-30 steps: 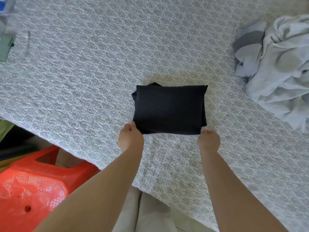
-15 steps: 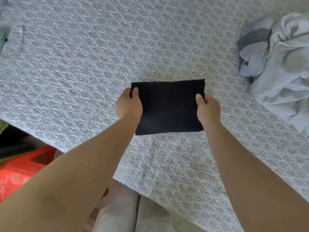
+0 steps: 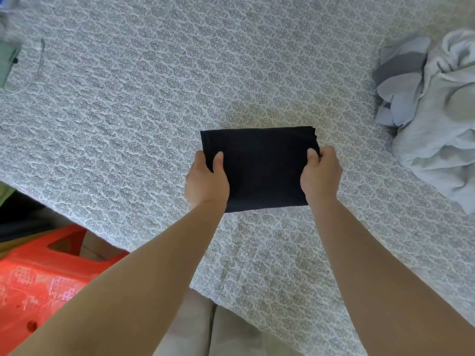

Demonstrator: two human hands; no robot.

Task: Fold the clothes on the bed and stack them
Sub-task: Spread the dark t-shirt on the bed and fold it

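Note:
A black garment [image 3: 259,168], folded into a flat rectangle, lies in the middle of the patterned grey bed cover [image 3: 154,98]. My left hand [image 3: 207,179] grips its left edge, thumb on top. My right hand [image 3: 321,174] grips its right edge the same way, thumb pressed on the cloth. A heap of unfolded light grey clothes [image 3: 434,119] lies at the right side of the bed, apart from the black garment.
A red plastic stool [image 3: 38,281] stands on the floor at the lower left, beside the bed's near edge [image 3: 144,250]. A green object [image 3: 6,62] and a thin cable [image 3: 38,65] lie at the far left of the bed.
My hands moved from the garment's near corners up along its two side edges and took hold there. The garment now lies as a neater, flatter rectangle.

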